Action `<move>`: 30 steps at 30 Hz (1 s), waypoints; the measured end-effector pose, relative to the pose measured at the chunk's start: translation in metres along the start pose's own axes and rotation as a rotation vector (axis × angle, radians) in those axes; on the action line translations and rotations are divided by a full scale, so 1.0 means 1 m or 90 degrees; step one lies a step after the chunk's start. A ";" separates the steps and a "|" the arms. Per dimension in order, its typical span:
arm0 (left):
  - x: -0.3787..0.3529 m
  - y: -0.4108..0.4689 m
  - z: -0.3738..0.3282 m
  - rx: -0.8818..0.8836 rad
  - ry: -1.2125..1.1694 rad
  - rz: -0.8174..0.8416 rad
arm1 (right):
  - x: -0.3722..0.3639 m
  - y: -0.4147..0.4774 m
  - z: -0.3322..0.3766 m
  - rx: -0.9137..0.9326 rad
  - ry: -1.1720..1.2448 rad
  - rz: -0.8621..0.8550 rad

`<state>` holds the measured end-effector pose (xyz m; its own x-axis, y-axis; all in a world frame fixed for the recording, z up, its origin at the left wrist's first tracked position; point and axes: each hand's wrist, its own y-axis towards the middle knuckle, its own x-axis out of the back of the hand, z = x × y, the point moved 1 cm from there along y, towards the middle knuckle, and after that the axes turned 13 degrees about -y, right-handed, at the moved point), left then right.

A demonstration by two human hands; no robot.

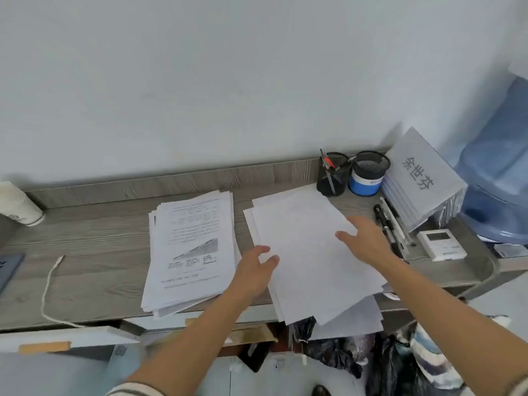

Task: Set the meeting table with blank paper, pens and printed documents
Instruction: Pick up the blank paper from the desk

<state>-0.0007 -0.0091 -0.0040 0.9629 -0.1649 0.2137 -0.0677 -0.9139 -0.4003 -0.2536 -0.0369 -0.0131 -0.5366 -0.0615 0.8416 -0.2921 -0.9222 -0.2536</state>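
A loose stack of blank white paper (303, 241) lies on the grey wooden desk (94, 247), its near end hanging over the front edge. My left hand (255, 271) lies at the stack's left edge with thumb and fingers spread. My right hand (367, 240) rests on the stack's right side, fingers straight. To the left lies a stack of printed documents (190, 247) with text and a chart. Several pens (391, 224) lie on the desk right of the blank paper. More pens stand in a black mesh holder (331, 178).
A second mesh holder with a blue band (368, 175) stands by the wall. Name placards (420, 181), a small white display unit (441, 244) and a blue water bottle (497, 181) fill the right end. A cup (18, 204), a white cable (48, 287) and dark bags (357, 358) are around.
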 end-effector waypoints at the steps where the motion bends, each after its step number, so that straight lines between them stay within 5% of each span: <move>1: -0.008 0.002 -0.002 0.014 0.010 0.008 | 0.000 0.012 -0.002 -0.008 0.004 0.003; 11: -0.046 0.011 -0.003 0.053 0.088 0.008 | 0.011 0.063 0.019 -0.132 0.321 0.234; 16: -0.044 0.011 0.002 0.043 0.086 -0.013 | 0.015 0.065 0.017 -0.088 0.245 0.393; 20: -0.038 0.012 -0.006 0.034 -0.048 -0.092 | 0.020 0.043 0.039 0.078 0.183 0.315; 24: 0.001 0.022 -0.047 -0.068 -0.243 -0.217 | 0.065 0.027 0.062 0.247 0.352 0.227; 30: 0.046 0.016 -0.122 -0.231 -0.353 -0.059 | 0.111 0.024 0.078 0.334 0.546 0.133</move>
<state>0.0103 -0.0768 0.1079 0.9543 0.0467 -0.2952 0.0313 -0.9979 -0.0565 -0.2586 -0.0955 0.1108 -0.9824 -0.1358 0.1287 0.1442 -0.9878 0.0584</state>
